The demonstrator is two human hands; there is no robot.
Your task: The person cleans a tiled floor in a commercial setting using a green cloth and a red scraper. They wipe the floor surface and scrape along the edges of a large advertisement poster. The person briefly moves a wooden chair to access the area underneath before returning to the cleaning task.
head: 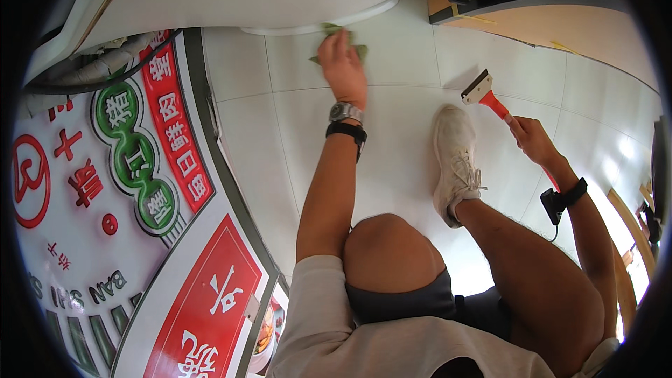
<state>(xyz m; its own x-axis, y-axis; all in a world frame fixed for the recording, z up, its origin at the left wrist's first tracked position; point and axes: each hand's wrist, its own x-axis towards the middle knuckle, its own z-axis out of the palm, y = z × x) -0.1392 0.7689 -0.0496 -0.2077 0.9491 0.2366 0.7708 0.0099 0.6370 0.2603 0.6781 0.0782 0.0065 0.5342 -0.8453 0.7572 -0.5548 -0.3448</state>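
Note:
My left hand (344,68), slightly blurred, presses a folded green cloth (359,52) to the tiled floor, right by the rounded white base rim (294,30) of a tall white cabinet-like unit. Parts of the cloth stick out around the fingers, and the rest is hidden under the hand. On that wrist are a metal watch and a black strap. My right hand (533,139) grips the red handle of a scraper (491,95) that has a wide metal head with a dark edge. Its head is held above the floor, just beyond my white shoe (455,157).
A printed sign panel (173,94) bearing writing stands along the left in a dark frame. Behind it run a black cable (142,63) and a wrapped pipe (94,65). Wooden furniture with a curved edge (556,23) occupies the upper right. Light floor tiles (388,115) lie between.

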